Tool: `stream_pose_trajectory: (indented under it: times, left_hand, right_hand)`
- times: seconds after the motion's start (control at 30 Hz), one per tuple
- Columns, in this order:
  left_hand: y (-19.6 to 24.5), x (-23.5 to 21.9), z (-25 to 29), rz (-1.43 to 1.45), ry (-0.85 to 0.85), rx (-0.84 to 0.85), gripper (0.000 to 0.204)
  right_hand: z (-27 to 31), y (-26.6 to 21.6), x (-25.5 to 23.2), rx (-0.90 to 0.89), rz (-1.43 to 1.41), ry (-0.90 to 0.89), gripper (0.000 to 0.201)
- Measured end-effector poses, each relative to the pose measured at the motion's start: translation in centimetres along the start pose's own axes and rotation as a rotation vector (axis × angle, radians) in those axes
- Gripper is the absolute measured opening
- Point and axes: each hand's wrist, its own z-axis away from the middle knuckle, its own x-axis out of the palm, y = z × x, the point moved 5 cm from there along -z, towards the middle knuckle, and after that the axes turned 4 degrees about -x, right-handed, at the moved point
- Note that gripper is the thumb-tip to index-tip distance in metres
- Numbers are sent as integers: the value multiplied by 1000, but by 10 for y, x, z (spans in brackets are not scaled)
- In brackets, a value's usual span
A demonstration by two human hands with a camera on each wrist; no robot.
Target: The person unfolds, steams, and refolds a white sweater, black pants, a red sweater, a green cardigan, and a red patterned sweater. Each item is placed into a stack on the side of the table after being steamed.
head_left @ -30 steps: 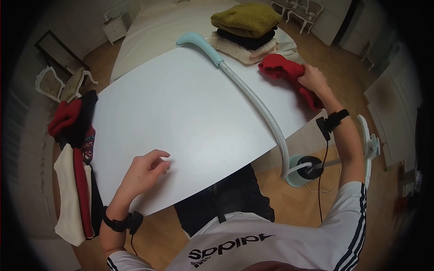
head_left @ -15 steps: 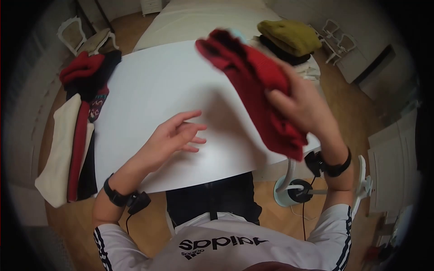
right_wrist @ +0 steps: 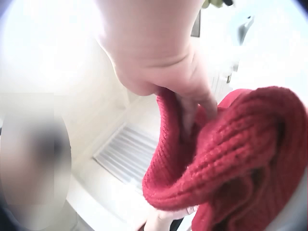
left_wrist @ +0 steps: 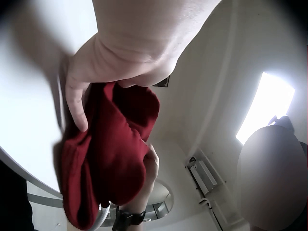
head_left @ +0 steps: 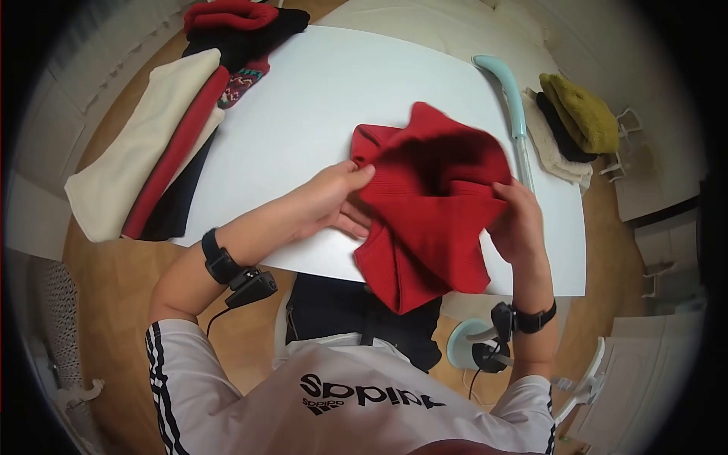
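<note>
white table (head_left: 303,98) in front of the person, pale covered surface beyond its far edge, wood floor (head_left: 246,349) around, light walls. from where i stand:

red knit garment (head_left: 447,197) is between the two hands, over the near part of the table, bunched, opening facing up, lower folds hanging toward the person. left hand (head_left: 334,201): thumb on the garment's left edge, other fingers behind and below it, so pinched on the cloth. right hand (head_left: 519,224): thumb and fingers clamped on its right edge.

far left of the left hand: long folded stack (head_left: 140,148), cream, red and black, at the table edge. beyond that, a red and black pile (head_left: 246,34) with a patterned piece (head_left: 243,85) next to it. past the right hand: pale blue handle (head_left: 504,87) on a grey hose (head_left: 526,171) lying on the table, then a mustard knit (head_left: 580,114) on top of black and cream ones. blue-rimmed base (head_left: 464,345) on the floor below the right forearm.

left wrist view adds a bright window (left_wrist: 267,107) and a round mirror-like shape. right wrist view adds the ribbing of the knit, with fingers tucked into a fold; head view hides those.
</note>
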Motion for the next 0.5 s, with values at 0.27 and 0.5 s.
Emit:
stream_pose_trajectory:
  times: [0.27, 0.5]
  left_hand:
    - [-3, 15, -11, -307, 93, -6, 78]
    - [1, 28, -17, -653, 276, 105, 78]
  right_hand:
    - [39, 11, -142, 3, -288, 346, 47]
    - [64, -23, -110, -248, 739, 440, 75]
